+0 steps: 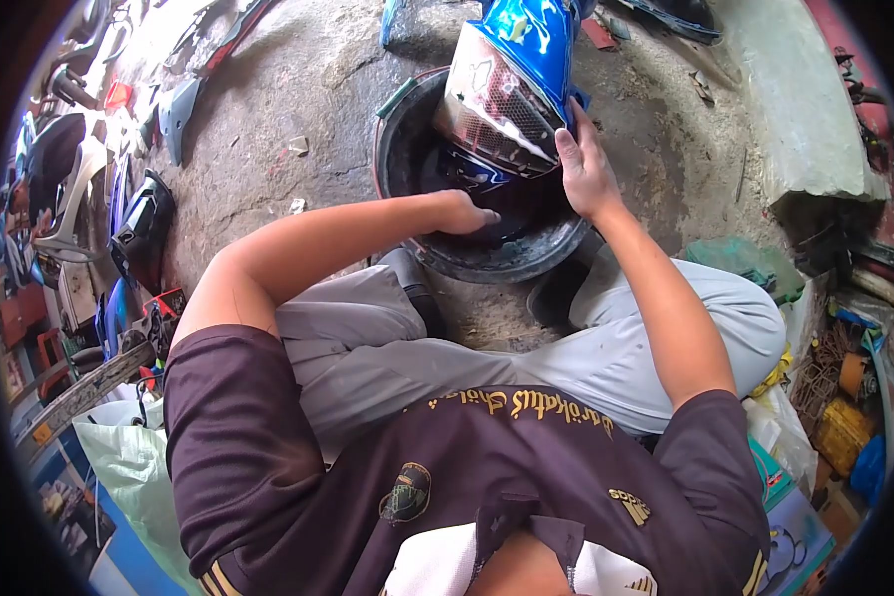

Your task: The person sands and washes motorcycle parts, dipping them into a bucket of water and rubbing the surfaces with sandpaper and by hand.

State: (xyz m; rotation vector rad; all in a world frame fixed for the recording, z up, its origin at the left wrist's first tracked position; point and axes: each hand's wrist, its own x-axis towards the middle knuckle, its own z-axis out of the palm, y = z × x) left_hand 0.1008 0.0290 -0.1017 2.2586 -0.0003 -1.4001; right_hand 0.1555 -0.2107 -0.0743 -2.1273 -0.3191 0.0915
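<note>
A glossy blue motorcycle body panel (531,45), with a chipped white and reddish mesh-patterned section (500,104), leans over a round black tub (392,149). My right hand (588,167) grips the panel's right edge, thumb on the near side and fingers along the blue side. Over the inside of the tub is my left hand (459,213), curled with its fingers bent down and mostly hidden. Whatever it may hold does not show. Dark liquid lies in the tub, with a blue reflection (475,171) below the panel.
Several loose motorcycle panels (144,223) crowd the left side. A pale concrete block (800,109) stands at right. Beside my bent legs (690,308) are a green plastic bag (740,263), a yellow container (842,437) and a pale sack (119,452). Rough concrete floor (298,94) surrounds the tub.
</note>
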